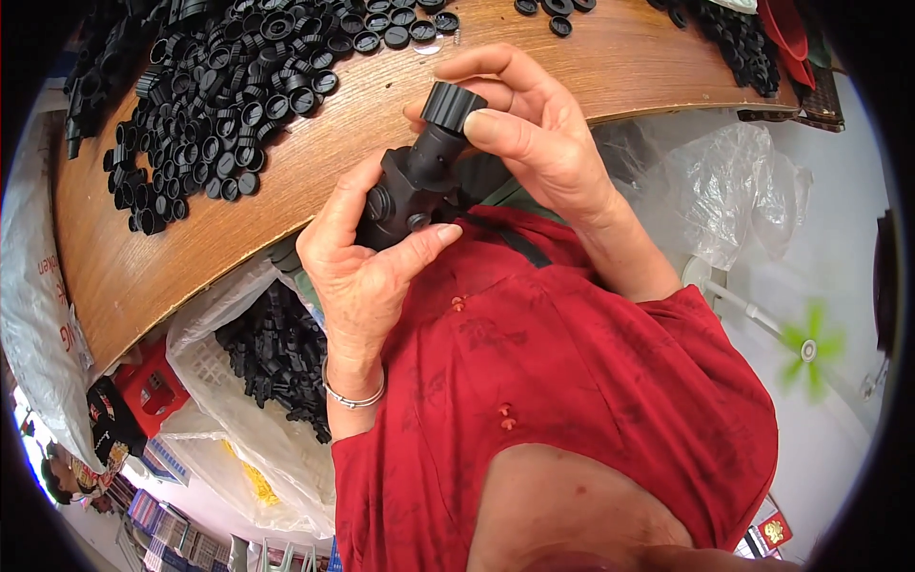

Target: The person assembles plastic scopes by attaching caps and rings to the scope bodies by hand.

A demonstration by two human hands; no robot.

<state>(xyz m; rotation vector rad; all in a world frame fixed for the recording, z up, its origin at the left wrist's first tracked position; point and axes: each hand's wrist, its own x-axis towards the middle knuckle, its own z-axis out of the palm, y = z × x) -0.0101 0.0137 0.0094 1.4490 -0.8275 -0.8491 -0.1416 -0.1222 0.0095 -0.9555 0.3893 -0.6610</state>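
A black plastic scope-shaped body (410, 191), with round knobs on its side, is held in front of my chest. My left hand (357, 253) wraps round its lower part, thumb along the near side. At its upper end sits a wide ribbed ring (451, 107), tilted up and to the right. My right hand (543, 143) has its thumb against that ribbed ring, the forefinger arched above it and other fingers behind. The palm sides of both grips are partly hidden.
Many small black round caps (229, 143) lie heaped on the wooden table (376, 114). More black parts (739, 48) are at the far right. Below the table at left, a plastic-lined basket holds black parts (276, 357). A clear plastic bag (734, 191) and a green fan (808, 351) are at right.
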